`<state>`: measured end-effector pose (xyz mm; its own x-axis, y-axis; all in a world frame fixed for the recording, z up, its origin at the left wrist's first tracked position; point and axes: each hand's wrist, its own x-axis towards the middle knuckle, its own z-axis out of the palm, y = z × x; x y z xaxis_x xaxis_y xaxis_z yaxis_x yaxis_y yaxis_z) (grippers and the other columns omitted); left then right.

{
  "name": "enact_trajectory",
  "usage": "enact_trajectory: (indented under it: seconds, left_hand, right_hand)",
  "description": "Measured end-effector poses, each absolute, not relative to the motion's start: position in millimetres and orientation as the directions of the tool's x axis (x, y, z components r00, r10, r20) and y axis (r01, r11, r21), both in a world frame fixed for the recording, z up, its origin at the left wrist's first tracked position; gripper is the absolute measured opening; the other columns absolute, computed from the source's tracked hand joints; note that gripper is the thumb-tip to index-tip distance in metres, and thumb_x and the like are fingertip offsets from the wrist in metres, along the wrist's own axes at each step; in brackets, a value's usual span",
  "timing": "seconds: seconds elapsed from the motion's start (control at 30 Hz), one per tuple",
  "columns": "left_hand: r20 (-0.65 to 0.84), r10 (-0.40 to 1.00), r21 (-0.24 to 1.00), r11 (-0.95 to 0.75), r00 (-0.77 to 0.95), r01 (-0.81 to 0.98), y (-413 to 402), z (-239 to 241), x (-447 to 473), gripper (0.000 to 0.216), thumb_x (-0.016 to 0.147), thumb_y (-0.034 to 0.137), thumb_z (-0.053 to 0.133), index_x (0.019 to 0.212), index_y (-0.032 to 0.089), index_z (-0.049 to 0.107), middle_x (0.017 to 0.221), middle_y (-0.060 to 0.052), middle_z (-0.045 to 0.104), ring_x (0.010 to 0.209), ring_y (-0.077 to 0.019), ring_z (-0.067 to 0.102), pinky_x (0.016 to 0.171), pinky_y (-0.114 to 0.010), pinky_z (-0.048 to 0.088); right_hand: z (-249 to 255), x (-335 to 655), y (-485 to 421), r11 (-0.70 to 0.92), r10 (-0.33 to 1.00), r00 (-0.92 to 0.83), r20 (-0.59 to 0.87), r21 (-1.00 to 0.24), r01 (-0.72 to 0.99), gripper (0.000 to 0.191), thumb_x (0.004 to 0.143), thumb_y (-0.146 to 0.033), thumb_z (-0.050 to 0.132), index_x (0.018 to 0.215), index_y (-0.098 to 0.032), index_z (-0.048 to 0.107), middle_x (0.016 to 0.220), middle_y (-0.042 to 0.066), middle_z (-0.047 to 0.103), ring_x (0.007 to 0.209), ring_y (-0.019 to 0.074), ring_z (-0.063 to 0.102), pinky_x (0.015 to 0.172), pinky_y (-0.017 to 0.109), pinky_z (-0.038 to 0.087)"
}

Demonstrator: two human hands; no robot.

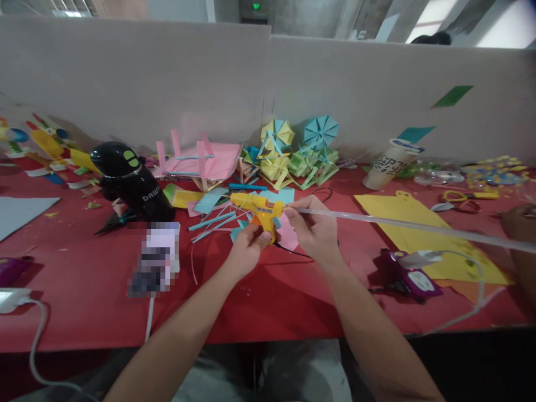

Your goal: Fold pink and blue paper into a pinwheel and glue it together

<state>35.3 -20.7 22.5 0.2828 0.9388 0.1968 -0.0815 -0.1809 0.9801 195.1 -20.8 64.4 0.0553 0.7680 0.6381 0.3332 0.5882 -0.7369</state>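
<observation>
My left hand is closed round the handle of a yellow glue gun, whose nozzle points left. A long, translucent glue stick is pinched in my right hand close to the gun's rear end; whether its tip is inside the gun I cannot tell. From there the stick runs far out to the right. Below and behind the gun lie blue paper strips and a pink paper piece. A black cord trails from under the gun's handle.
A black bottle and a phone stand and lie at left. Folded paper models line the back partition. At right are a cup, yellow sheets, scissors, a purple power socket and another person's arm.
</observation>
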Motion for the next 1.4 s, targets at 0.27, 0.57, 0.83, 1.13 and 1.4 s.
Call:
enact_trajectory:
  seconds: [0.27, 0.57, 0.83, 1.13, 1.4]
  left_hand:
    - [0.22, 0.927, 0.975, -0.219, 0.304, -0.037, -21, 22, 34, 0.039, 0.083, 0.057, 0.062, 0.087, 0.018, 0.067, 0.088, -0.006, 0.075, 0.084, -0.0225, 0.069, 0.085, -0.037, 0.054]
    - [0.225, 0.909, 0.974, -0.199, 0.352, -0.109, -22, 24, 34, 0.04, 0.083, 0.058, 0.063, 0.083, 0.019, 0.068, 0.086, -0.006, 0.074, 0.083, -0.0227, 0.069, 0.086, -0.038, 0.055]
    - [0.255, 0.898, 0.967, -0.241, 0.359, -0.083, -20, 25, 33, 0.042, 0.084, 0.059, 0.061, 0.086, 0.017, 0.068, 0.089, -0.008, 0.074, 0.088, -0.0238, 0.069, 0.088, -0.038, 0.054]
    - [0.279, 0.897, 0.96, -0.253, 0.344, -0.118, -20, 22, 34, 0.044, 0.084, 0.06, 0.062, 0.087, 0.016, 0.068, 0.09, -0.01, 0.073, 0.091, -0.0247, 0.068, 0.089, -0.04, 0.052]
    - [0.275, 0.902, 0.961, -0.252, 0.332, -0.111, -20, 21, 33, 0.041, 0.084, 0.057, 0.064, 0.088, 0.016, 0.069, 0.09, -0.009, 0.074, 0.091, -0.0241, 0.069, 0.09, -0.039, 0.053]
  right_hand:
    - [68, 198, -23, 0.559, 0.793, 0.043, 0.608, -0.754, 0.345, 0.03, 0.089, -0.049, 0.063, 0.076, -0.022, 0.058, 0.058, -0.003, 0.054, 0.05, 0.0114, 0.047, 0.047, 0.026, 0.035]
    - [74, 199, -25, 0.583, 0.786, -0.002, 0.618, -0.741, 0.334, 0.028, 0.091, -0.045, 0.062, 0.076, -0.021, 0.058, 0.06, -0.002, 0.054, 0.051, 0.0103, 0.046, 0.047, 0.026, 0.034]
    - [78, 209, -27, 0.575, 0.809, -0.095, 0.58, -0.745, 0.338, 0.025, 0.092, -0.043, 0.061, 0.081, -0.021, 0.059, 0.064, -0.001, 0.055, 0.057, 0.0117, 0.05, 0.051, 0.026, 0.037]
    - [84, 211, -28, 0.549, 0.826, -0.107, 0.553, -0.747, 0.375, 0.036, 0.092, -0.049, 0.059, 0.073, -0.019, 0.056, 0.056, -0.004, 0.049, 0.049, 0.0087, 0.041, 0.047, 0.024, 0.031]
    - [81, 205, -30, 0.5, 0.859, -0.063, 0.508, -0.805, 0.32, 0.036, 0.092, -0.047, 0.059, 0.071, -0.019, 0.055, 0.055, -0.004, 0.047, 0.046, 0.0075, 0.039, 0.043, 0.023, 0.028]
